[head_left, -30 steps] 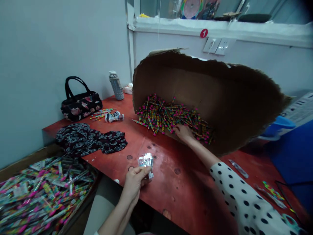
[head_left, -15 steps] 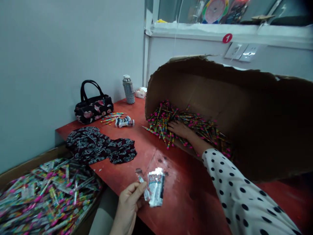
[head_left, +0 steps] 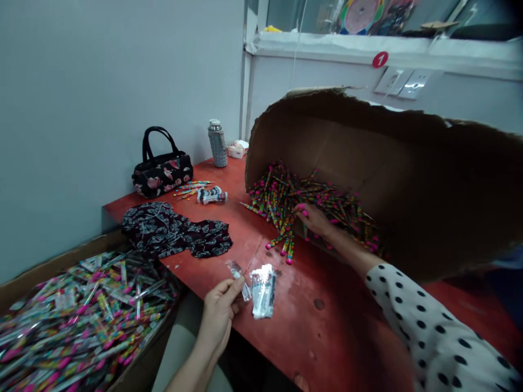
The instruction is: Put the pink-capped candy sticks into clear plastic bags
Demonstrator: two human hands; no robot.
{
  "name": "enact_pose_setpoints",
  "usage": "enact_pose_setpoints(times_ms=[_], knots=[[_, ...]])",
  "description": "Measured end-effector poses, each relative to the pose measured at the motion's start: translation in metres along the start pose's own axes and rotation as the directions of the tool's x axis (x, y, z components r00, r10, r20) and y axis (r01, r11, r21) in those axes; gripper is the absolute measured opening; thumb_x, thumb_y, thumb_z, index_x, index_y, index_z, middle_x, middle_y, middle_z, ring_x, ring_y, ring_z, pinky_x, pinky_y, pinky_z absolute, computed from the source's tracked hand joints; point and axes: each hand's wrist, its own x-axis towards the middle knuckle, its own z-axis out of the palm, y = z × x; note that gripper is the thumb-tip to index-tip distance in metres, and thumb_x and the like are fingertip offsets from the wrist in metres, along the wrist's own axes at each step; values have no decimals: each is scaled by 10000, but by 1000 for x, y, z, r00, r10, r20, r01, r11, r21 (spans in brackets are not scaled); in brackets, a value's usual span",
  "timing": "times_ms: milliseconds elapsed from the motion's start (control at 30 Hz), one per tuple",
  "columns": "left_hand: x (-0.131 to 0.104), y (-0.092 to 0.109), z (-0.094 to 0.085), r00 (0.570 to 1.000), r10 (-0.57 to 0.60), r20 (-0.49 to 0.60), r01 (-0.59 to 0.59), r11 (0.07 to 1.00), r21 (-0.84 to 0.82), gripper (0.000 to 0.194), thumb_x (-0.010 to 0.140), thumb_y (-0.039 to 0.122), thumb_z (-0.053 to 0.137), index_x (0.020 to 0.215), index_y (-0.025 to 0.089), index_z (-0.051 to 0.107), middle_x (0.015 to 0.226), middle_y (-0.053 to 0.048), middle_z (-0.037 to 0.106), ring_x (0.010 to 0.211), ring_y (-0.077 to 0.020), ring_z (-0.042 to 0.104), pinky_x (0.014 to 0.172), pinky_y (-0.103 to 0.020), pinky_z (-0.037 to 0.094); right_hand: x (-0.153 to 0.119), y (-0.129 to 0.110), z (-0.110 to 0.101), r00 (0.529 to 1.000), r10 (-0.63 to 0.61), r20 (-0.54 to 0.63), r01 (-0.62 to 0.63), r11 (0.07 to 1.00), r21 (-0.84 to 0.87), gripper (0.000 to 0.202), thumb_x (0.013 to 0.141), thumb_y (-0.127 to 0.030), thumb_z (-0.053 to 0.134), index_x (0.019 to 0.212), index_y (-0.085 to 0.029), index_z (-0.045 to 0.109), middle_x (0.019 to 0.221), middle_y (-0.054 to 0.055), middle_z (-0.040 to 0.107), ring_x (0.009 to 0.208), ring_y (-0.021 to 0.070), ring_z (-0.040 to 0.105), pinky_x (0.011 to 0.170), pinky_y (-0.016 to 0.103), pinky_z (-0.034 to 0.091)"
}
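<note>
My left hand (head_left: 223,307) pinches a clear plastic sleeve (head_left: 239,280) over the table's front edge. Just right of it, a stack of shiny clear sleeves (head_left: 262,291) lies on the red table. My right hand (head_left: 314,219) is closed around the pink end of a colourful pencil-like stick at the mouth of the large cardboard box (head_left: 347,147). Inside the box is a heap of such sticks with pink ends (head_left: 273,196), and several spill out onto the table below my right hand.
At the left rear are a floral handbag (head_left: 163,173), loose sticks (head_left: 190,188), a small packet (head_left: 212,195), a bottle (head_left: 218,144) and a patterned cloth (head_left: 171,228). A carton of wrapped sticks (head_left: 90,316) stands at lower left.
My right hand has lifted off the heap and drawn slightly right, its fingers now closed on a stick's pink end. More sticks hang over the box's front edge. My left hand still pinches the sleeve.
</note>
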Motion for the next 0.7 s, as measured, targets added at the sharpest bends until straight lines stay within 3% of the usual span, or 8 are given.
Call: enact_pose_setpoints(times_ms=[100,167,267,333,467,567,700], knots=[[1,1,0,1000,17,-3,-17,1000,-10,250,597,324,754,677,115,645,654,-3,592,584,-84,538,551,-201,504,-21,-15,-15,1000,19,1,-19,1000,12,233,901,-215,326,1008,-165,527,882,79,584,779,188,539,680,269,384],[0,-1,1,1000,20,14,-20,1000,-13,254,598,328,753,676,112,644,650,-4,593,575,-83,540,547,-203,508,-34,-25,-24,989,-103,108,103,995,12,155,867,-226,416,915,-180,556,843,58,575,738,170,528,646,246,373],[-3,-6,2,999,12,44,-12,1000,-12,256,602,332,750,645,108,635,615,-5,588,548,-81,536,525,-198,504,-42,-38,-30,887,-350,302,359,933,26,188,881,-190,390,922,-187,574,926,71,571,801,172,521,665,252,375],[-5,-9,3,998,7,55,-7,1000,-6,263,601,337,750,630,105,632,599,-9,589,534,-81,533,514,-196,501,-38,-44,-27,831,-437,344,454,890,35,274,901,-160,323,1065,-189,541,1070,95,548,917,187,508,694,268,387],[-9,-10,2,999,13,44,-13,1000,12,270,603,347,748,633,102,637,600,-18,599,529,-82,536,509,-196,500,-16,-53,-13,790,-509,343,536,844,17,401,881,-111,308,1268,-161,397,1161,121,524,1002,204,477,702,287,405],[-10,-8,0,1000,12,27,-12,1000,18,263,614,346,740,648,105,640,618,-22,609,543,-86,545,522,-202,508,1,-59,-3,743,-549,383,592,806,5,376,836,-89,363,1201,-112,453,1026,126,580,908,210,493,662,289,405],[-11,-7,-2,999,34,3,-34,999,-2,253,612,335,743,661,107,646,642,-20,610,565,-86,551,536,-203,514,9,-65,2,731,-550,404,607,795,-16,211,792,-144,452,971,-119,560,842,112,603,838,226,493,658,308,402]])
